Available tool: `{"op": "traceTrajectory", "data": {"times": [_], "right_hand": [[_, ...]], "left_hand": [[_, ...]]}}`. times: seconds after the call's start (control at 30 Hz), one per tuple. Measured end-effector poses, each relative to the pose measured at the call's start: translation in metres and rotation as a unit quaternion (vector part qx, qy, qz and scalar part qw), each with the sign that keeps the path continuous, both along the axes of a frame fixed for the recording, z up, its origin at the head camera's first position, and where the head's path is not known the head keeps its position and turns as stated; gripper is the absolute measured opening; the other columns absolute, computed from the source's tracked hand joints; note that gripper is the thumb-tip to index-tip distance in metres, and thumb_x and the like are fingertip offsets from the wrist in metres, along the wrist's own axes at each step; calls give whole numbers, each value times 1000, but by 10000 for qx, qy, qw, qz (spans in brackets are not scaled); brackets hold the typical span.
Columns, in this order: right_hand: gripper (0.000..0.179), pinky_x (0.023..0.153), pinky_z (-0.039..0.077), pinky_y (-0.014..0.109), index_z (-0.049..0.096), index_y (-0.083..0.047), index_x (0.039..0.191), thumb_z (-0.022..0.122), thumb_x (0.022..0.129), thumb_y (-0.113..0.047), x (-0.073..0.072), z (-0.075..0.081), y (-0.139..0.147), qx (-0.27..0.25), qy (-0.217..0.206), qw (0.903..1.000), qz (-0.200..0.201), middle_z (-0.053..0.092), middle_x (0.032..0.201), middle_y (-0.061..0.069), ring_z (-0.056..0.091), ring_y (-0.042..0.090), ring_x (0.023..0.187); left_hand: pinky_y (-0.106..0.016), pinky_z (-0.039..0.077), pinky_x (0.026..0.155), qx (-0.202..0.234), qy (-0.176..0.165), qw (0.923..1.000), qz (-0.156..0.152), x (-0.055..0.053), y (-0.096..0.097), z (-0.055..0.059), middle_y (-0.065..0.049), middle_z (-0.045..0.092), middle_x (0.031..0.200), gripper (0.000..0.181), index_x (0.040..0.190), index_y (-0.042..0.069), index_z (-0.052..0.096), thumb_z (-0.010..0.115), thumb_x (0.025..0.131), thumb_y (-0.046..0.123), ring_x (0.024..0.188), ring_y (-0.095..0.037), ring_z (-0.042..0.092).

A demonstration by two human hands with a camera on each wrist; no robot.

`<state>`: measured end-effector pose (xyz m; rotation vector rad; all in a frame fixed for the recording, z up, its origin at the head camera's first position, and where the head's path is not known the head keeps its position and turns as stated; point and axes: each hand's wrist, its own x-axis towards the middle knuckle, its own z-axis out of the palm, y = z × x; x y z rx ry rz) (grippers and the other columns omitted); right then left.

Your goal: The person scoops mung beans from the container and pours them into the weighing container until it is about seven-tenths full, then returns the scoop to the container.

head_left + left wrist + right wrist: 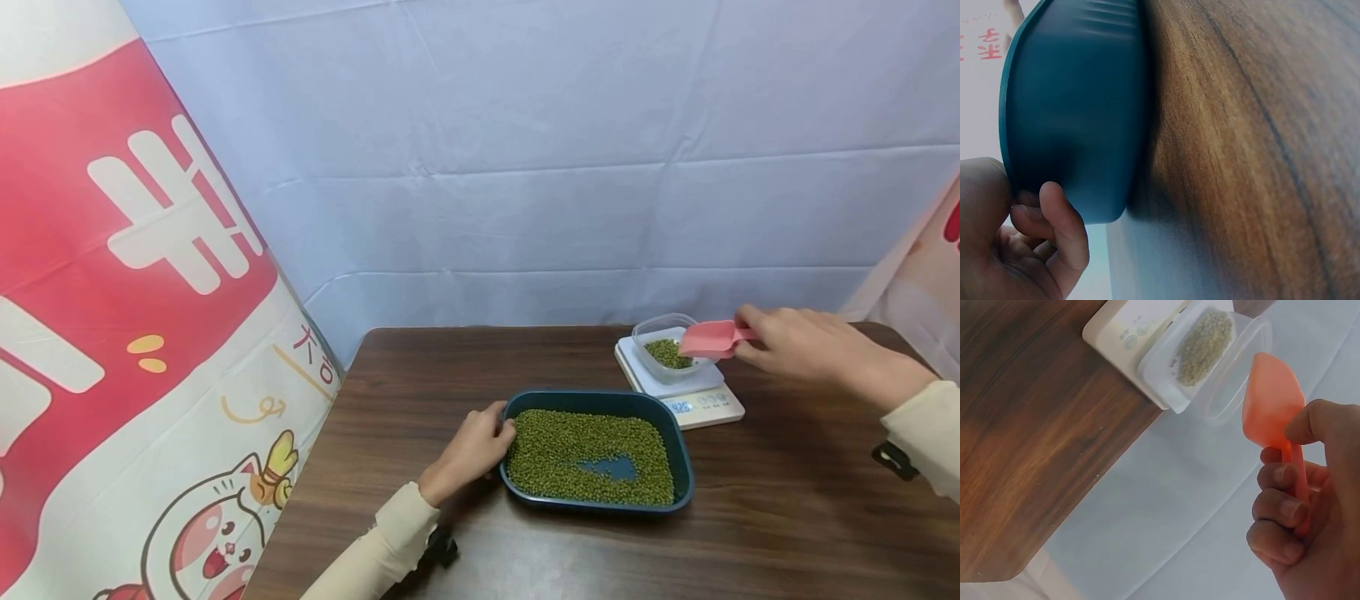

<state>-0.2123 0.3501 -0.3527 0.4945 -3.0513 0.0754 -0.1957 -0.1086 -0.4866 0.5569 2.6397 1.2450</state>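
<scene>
My right hand (798, 342) grips a pink scoop (708, 339) by its handle, with the scoop's tip over the rim of a clear plastic bowl (642, 343). In the right wrist view my fingers wrap the scoop's handle (1299, 481) and the thumb lies near its base. Green mung beans (667, 354) lie in the bowl, which stands on a white kitchen scale (716, 406) with a lit display. My left hand (472, 446) holds the left rim of a dark blue tray (682, 467); more mung beans (577, 446) cover most of its bottom. The left wrist view shows fingers at the tray's corner.
Tray and scale stand on a dark wooden table (427, 375), the scale behind the tray near the far right edge. A pale cloth (510, 225) hangs behind the table, and a printed red-and-white banner (187, 375) hangs at the left.
</scene>
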Motion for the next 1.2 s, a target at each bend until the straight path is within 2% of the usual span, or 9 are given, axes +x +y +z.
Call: {"op": "traceTrajectory", "data": {"times": [0.2,0.5,0.73,0.9,1.2], "right_hand": [[17,53,35,32,58,-13,105,67,100,-26,5,4,-12,-69,119,9997,198,45,71,-3,45,16,64],[18,49,32,29,56,-16,98,73,95,-21,18,9,-39,41,505,9965,658,40,69,-7,40,13,59],[30,48,34,27,62,-9,115,76,94,-25,29,10,-56,277,532,9933,988,49,73,-10,41,9,58],[23,47,29,23,61,-15,101,79,90,-23,36,9,-62,330,734,9884,1289,47,72,-13,35,5,55],[24,48,29,22,63,-17,95,84,83,-20,40,-1,-70,386,975,9799,1697,49,73,-15,34,1,57]], "left_hand": [[-34,52,34,1,-18,10000,-7,0,0,0,2,53,53,47,156,1,49,48,112,19,32,-13,53],[-33,52,33,46,11,10000,21,1,-1,0,3,52,54,47,155,2,50,48,112,21,32,-11,52],[-34,52,33,83,-2,10000,-14,2,0,0,3,53,56,45,154,3,51,48,112,20,32,-12,53],[-33,52,33,86,-34,10000,-9,2,0,0,2,54,56,45,154,3,51,48,112,20,33,-15,55],[-33,52,33,90,4,10000,-26,2,-1,0,2,55,56,46,154,2,51,49,112,19,33,-13,54]]}}
